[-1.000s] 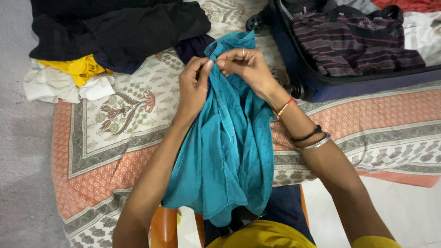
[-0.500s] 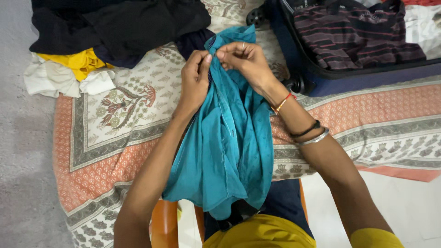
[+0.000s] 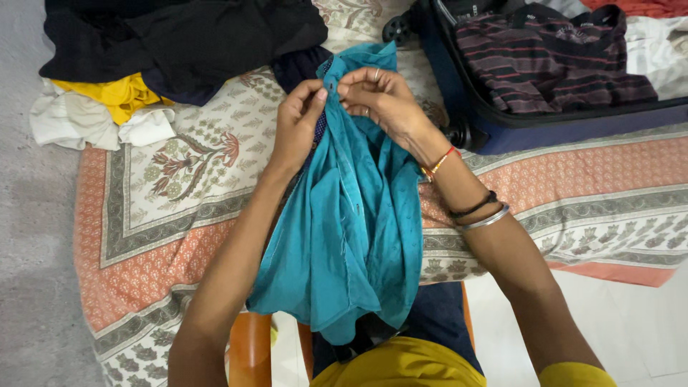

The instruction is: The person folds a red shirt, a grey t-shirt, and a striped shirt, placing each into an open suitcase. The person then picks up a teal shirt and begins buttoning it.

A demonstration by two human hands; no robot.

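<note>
I see the teal shirt (image 3: 351, 215) hanging from both hands down over the patterned bedspread (image 3: 165, 193) toward the lap, its top edge lifted near the suitcase. My left hand (image 3: 297, 129) pinches the fabric at the placket with fingertips tight together; my right hand (image 3: 380, 100) pinches the same edge just beside it — thumb and fingers closed on the cloth. To the right, the open blue suitcase (image 3: 545, 132) holds a dark striped shirt (image 3: 552, 64) laid flat, with white and orange-red cloth behind it. At the upper left lies a pile of black clothes (image 3: 186, 43) over yellow and white pieces
</note>
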